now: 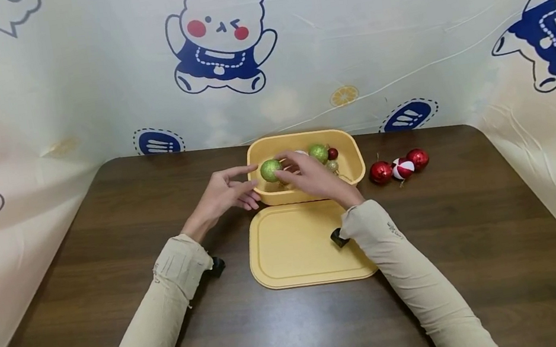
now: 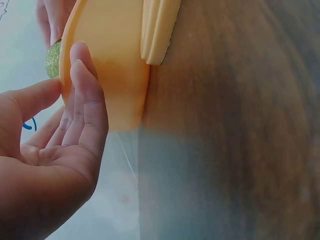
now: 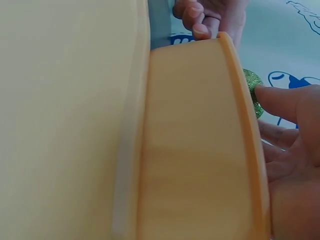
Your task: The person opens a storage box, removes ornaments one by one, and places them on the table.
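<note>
A green glittery ball ornament (image 1: pixel 271 170) is pinched between the thumb and fingers of my right hand (image 1: pixel 313 177), over the left part of a yellow box (image 1: pixel 356 153). In the right wrist view the thumb presses the green ball (image 3: pixel 254 92) just beyond the box rim. My left hand (image 1: pixel 224 194) is at the box's left end, fingers loosely extended and holding nothing. The left wrist view puts its thumb tip right at the rim. Inside the box lie another green ball (image 1: pixel 318 153), a small red ball (image 1: pixel 332 154) and other small ornaments, partly hidden by my right hand.
A flat yellow lid (image 1: pixel 300 248) lies on the dark wooden table (image 1: pixel 216 338) in front of the box, under my right wrist. Right of the box sit two red balls (image 1: pixel 380 172) and a red-and-white ball (image 1: pixel 403 168). A printed cloth (image 1: pixel 302 44) hangs behind the table.
</note>
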`<state>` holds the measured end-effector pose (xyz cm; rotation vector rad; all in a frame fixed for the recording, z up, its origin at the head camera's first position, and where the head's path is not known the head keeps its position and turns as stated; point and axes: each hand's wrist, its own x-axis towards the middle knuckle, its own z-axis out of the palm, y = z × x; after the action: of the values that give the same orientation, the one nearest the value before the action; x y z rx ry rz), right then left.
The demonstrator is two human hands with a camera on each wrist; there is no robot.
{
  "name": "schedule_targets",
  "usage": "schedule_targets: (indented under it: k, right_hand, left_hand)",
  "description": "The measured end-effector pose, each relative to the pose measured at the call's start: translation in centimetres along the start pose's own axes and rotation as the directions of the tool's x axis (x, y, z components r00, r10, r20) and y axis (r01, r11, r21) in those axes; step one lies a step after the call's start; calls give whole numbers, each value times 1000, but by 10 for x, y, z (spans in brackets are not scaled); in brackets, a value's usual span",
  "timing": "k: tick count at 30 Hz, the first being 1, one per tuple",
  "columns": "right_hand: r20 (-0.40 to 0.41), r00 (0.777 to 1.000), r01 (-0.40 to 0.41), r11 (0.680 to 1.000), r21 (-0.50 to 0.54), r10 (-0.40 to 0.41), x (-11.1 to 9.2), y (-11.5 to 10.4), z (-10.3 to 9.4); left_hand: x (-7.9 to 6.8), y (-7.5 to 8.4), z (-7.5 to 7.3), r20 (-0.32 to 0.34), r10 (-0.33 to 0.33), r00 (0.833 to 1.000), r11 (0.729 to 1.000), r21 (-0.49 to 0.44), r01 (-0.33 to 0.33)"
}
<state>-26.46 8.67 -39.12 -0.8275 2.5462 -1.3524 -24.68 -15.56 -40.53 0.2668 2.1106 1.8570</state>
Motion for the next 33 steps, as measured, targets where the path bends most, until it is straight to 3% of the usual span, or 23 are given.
schedule_targets:
  k: [7,24,33]
  right_hand:
    - [-32,999,-5,999,42,6,-6,-4,-8]
    - [-138,989,38,998,-58,-45,-29,-2,-27]
    - [-115,993,9,994,-112,-22,-45,-1,-35]
  left_hand:
    - [-1,0,-2,2,8,1000,1000,-6,-8]
    - [0,-1,-3,7,25,1000,1000,-8,-25]
    - [-1,-1,-1,9,25,1000,1000,-9,-25]
